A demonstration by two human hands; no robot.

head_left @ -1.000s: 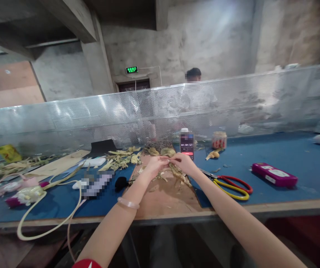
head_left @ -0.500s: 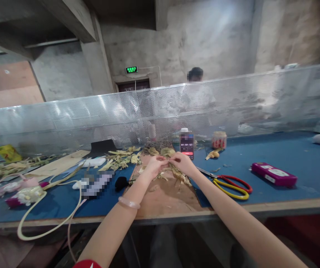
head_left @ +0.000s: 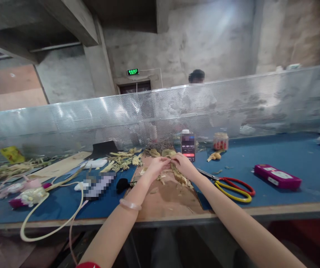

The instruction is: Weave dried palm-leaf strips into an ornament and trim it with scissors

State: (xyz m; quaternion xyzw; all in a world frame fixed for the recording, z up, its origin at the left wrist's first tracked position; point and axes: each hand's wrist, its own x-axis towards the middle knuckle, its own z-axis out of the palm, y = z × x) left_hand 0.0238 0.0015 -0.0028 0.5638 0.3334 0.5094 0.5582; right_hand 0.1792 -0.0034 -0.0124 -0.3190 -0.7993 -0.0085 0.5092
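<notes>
My left hand (head_left: 158, 166) and my right hand (head_left: 182, 163) meet above a brown board (head_left: 165, 203), fingertips pinched close together. What they pinch is too small and hidden to make out. Dried, pale-yellow plant pieces (head_left: 181, 179) lie on the board beneath and beside my right hand. Just beyond the fingers is a curled dried leaf (head_left: 168, 152), with a heap of thin dark stems (head_left: 161, 146) behind it. To the right of my right forearm rest scissors (head_left: 234, 188) with one red and one yellow handle.
A phone (head_left: 188, 149) showing a timer stands upright behind my hands. Right of it are a jar (head_left: 220, 142) and a purple box (head_left: 277, 176). Leftward lie more dried plants (head_left: 125, 160), a black fuzzy ball (head_left: 122, 185) and looped cables (head_left: 51, 234). Perforated metal panels (head_left: 106, 115) border the table; a person stands beyond.
The whole view has shifted slightly right and down. My hands stay together at the same spot over the board, with only a slight change in the fingers.
</notes>
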